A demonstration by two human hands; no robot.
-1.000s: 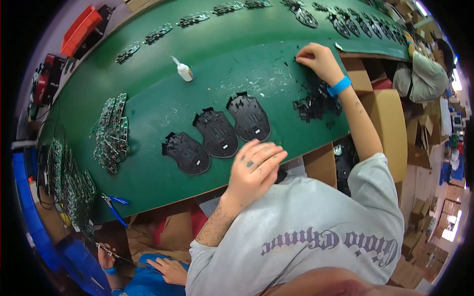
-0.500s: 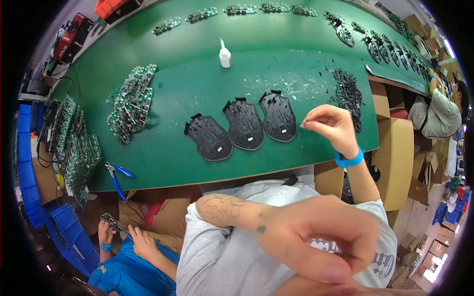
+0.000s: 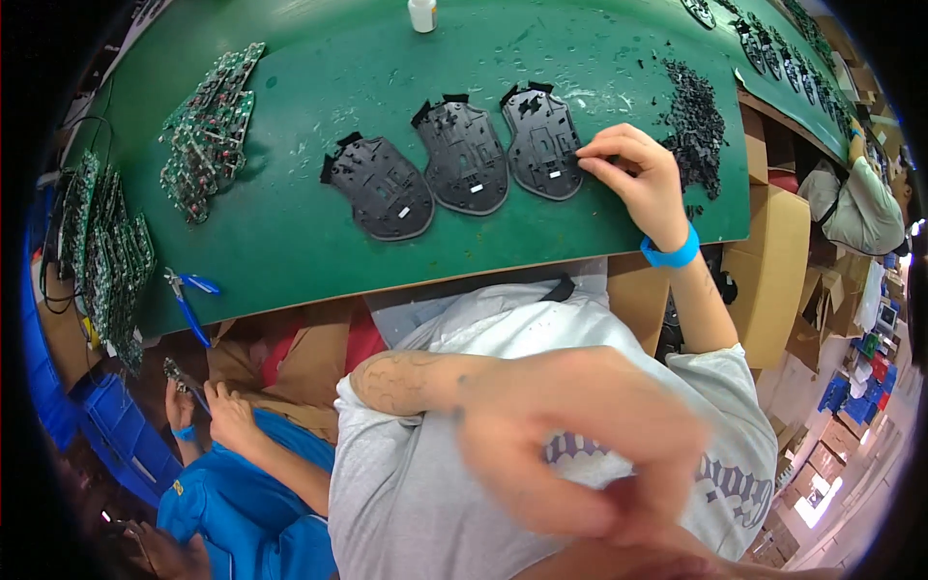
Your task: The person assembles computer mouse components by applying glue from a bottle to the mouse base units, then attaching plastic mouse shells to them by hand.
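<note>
Three black mouse-shaped plastic shells, the left one [image 3: 382, 198], the middle one [image 3: 466, 159] and the right one [image 3: 539, 140], lie side by side on the green table. Beside the right shell's edge, my right hand [image 3: 638, 179], with a blue wristband, has thumb and forefinger pinched together; anything between them is too small to name. My left hand [image 3: 570, 435] is raised close to the camera, blurred, its fingers curled into a pinch whose contents I cannot see. A heap of small black parts [image 3: 694, 126] lies right of my right hand.
A white bottle [image 3: 422, 15] stands at the back. Circuit boards are piled on the left [image 3: 208, 135] and at the table's left edge [image 3: 101, 251]. Blue-handled cutters [image 3: 188, 300] lie near the front edge. At lower left, a person in blue [image 3: 251, 483] handles a small board.
The view has tipped, so the table sits higher in the picture. My right hand has come closer to the right shell, still pinched. My left hand stays raised and curled.
</note>
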